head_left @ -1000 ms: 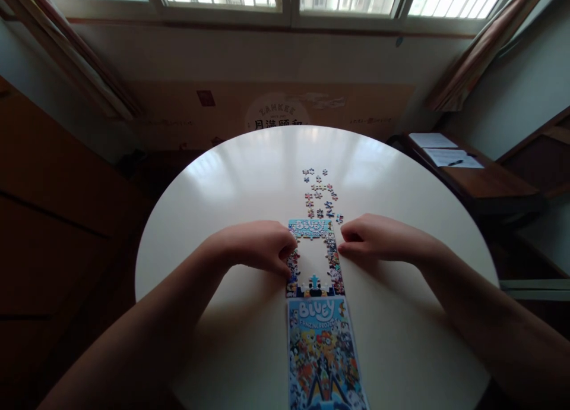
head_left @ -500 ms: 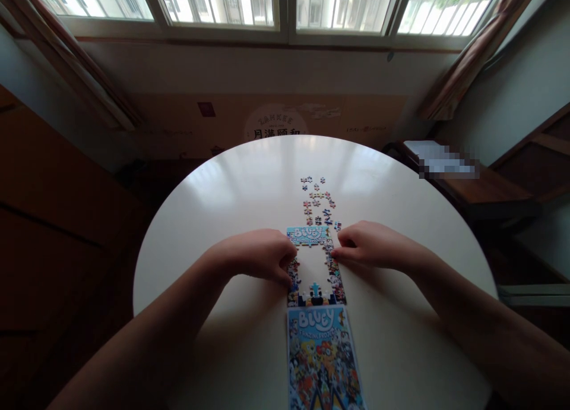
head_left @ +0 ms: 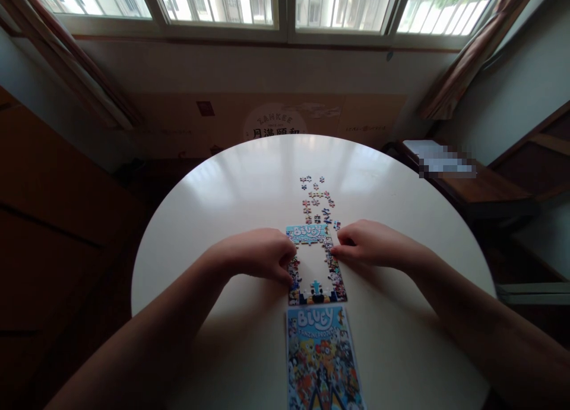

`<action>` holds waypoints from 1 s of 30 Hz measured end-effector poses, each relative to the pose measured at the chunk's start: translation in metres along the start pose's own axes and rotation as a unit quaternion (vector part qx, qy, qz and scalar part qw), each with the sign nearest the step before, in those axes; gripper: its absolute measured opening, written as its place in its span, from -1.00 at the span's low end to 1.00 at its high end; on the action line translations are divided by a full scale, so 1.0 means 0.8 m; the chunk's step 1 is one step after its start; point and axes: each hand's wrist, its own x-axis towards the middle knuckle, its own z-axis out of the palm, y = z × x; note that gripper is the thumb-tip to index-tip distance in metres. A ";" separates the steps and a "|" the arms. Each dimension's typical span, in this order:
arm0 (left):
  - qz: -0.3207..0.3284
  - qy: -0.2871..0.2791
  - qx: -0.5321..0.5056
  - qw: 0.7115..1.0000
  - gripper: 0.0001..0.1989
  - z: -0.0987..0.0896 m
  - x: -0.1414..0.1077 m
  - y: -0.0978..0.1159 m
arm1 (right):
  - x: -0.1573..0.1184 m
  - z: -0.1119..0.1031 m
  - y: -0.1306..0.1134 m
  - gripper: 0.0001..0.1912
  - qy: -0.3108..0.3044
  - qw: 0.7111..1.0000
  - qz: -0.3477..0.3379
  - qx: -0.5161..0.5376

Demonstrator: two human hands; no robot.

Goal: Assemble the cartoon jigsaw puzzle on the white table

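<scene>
A partly assembled jigsaw puzzle (head_left: 307, 233) lies flat on the white table, its border joined around a bare middle. Along its left edge, my left hand (head_left: 262, 252) is closed, with curled fingers and the thumb touching the side pieces. At the opposite edge, my right hand (head_left: 367, 243) is also closed, its thumb and index finger against the border. Below the puzzle is a printed reference picture (head_left: 323, 356) with the word "BLUEY" on top. Several loose puzzle pieces (head_left: 316, 194) are scattered beyond the puzzle, and one piece (head_left: 337, 224) lies close to my right fingertips.
The round white table (head_left: 200, 208) fills the middle of the view. Behind it are a printed cardboard panel (head_left: 369, 110) and barred windows (head_left: 338, 6). A dark wooden bench (head_left: 490, 181) stands at the right, with a pale blurred item on it.
Both hands stay at the puzzle's sides, almost still. The puzzle's lower edge sits slightly farther from the reference picture than before.
</scene>
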 end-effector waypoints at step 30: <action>-0.037 0.351 -0.048 0.935 -0.59 0.013 0.023 -0.039 | 0.039 0.026 0.043 -0.73 0.372 0.871 -0.014 0.321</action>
